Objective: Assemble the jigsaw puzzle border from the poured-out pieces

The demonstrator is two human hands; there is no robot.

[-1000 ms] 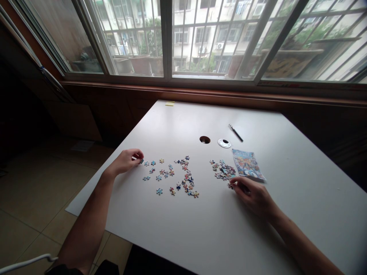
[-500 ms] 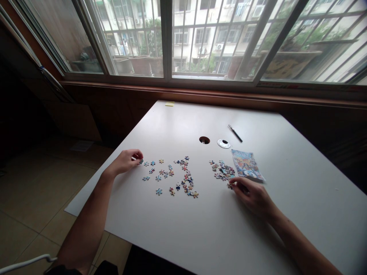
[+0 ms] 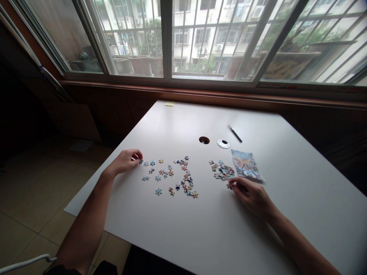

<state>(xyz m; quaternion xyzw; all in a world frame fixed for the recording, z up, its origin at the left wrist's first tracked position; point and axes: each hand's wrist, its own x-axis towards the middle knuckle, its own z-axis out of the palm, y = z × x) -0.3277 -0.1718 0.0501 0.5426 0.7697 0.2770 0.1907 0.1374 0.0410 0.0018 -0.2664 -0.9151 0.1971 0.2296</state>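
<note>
My left hand (image 3: 126, 161) rests on the white table (image 3: 200, 229), fingers curled and pinched on a small puzzle piece (image 3: 140, 161) at the left end of a scattered spread of loose puzzle pieces (image 3: 174, 177). My right hand (image 3: 252, 195) lies on the table with its fingertips closed on a piece (image 3: 229, 186) at the near edge of a denser pile of pieces (image 3: 223, 170). A colourful picture card (image 3: 246, 165) lies just beyond the right hand, beside that pile.
A round cable hole (image 3: 204, 140) and its silver cap (image 3: 223, 143) sit past the pieces, with a black pen (image 3: 235, 133) behind them. A yellow note (image 3: 169, 104) lies at the table's far edge. A wooden sill and barred windows run behind; tiled floor lies left.
Both hands stay nearly where they were. The view has shifted very slightly.
</note>
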